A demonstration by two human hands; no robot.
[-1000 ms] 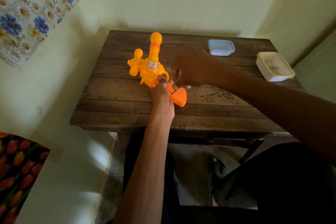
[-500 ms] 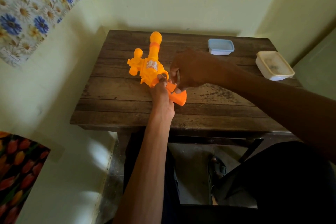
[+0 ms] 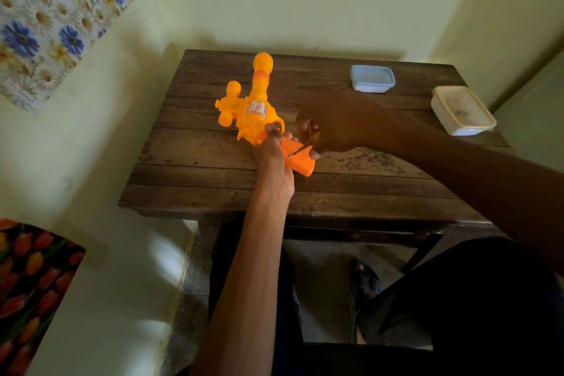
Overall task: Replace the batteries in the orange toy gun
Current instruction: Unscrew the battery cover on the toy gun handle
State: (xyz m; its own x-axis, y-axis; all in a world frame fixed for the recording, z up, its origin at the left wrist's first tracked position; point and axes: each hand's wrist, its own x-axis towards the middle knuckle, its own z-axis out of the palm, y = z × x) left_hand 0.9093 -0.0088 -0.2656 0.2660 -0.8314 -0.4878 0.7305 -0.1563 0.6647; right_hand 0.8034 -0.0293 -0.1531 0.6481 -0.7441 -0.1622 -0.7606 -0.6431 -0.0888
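The orange toy gun (image 3: pixel 254 107) lies flat on the wooden table (image 3: pixel 213 168), barrel pointing away from me, darker orange grip toward me. My left hand (image 3: pixel 273 159) presses down on the gun where the body meets the grip, fingers closed on it. My right hand (image 3: pixel 332 120) is just right of the grip and holds a small screwdriver (image 3: pixel 306 145) with a yellowish handle. Its thin shaft slants down-left and its tip rests on a screw in the grip (image 3: pixel 300 160).
A small blue-lidded plastic box (image 3: pixel 372 78) stands at the table's back, right of middle. A larger whitish box (image 3: pixel 464 110) sits at the right edge. Walls close in behind and to the left. My legs are under the table's near edge.
My right hand has shifted a little to the right and tilted, so the screwdriver now shows with its tip on the grip. The left hand and gun stay put.
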